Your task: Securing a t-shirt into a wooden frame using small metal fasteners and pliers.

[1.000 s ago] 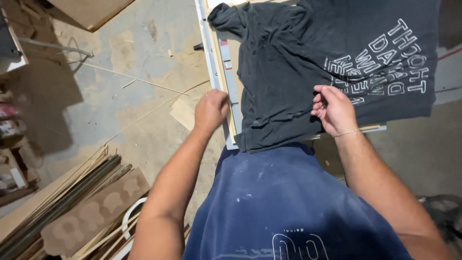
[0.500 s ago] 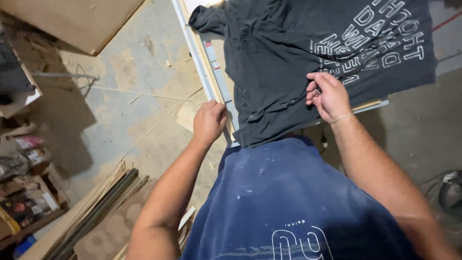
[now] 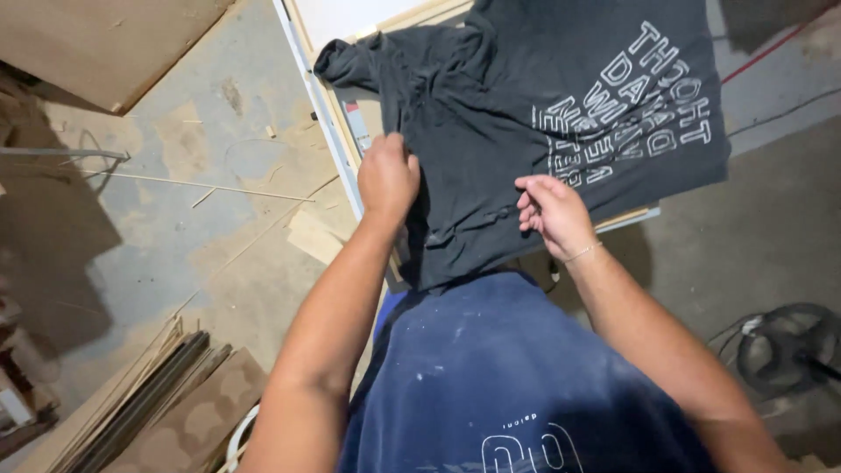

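From my seat behind the head camera, I look straight down at a dark grey T-shirt [image 3: 526, 114] spread flat on a pale board [image 3: 377, 22] that has a light metal edge on its left side. The shirt lies with its printed white lettering facing up toward the right, one sleeve reaching to the upper left, and its near hem hanging just over the board's front edge, close to the blue shirt [image 3: 517, 385] of the person whose view I share.

The left hand [image 3: 387, 178] sits on the shirt's left side, fingers curled shut with a fold of the dark cloth bunched under them. The right hand [image 3: 552, 213] rests on the lower middle of the shirt, just below the lettering; its fingers are bent and drawn together, pinching the fabric. A thin bracelet [image 3: 580, 254] rings that wrist. The two hands are apart, with creased cloth between them.

To the left of the board I see a dusty concrete floor [image 3: 166, 228] with scattered wood slivers and an offcut [image 3: 314, 236] lying near the board's edge. A big sheet of brown board [image 3: 105, 44] fills the upper left corner. Long strips of wood [image 3: 140, 403] lie stacked at the lower left. At the lower right a dark round object with cables [image 3: 788, 346] sits on the floor; I cannot tell what it is.
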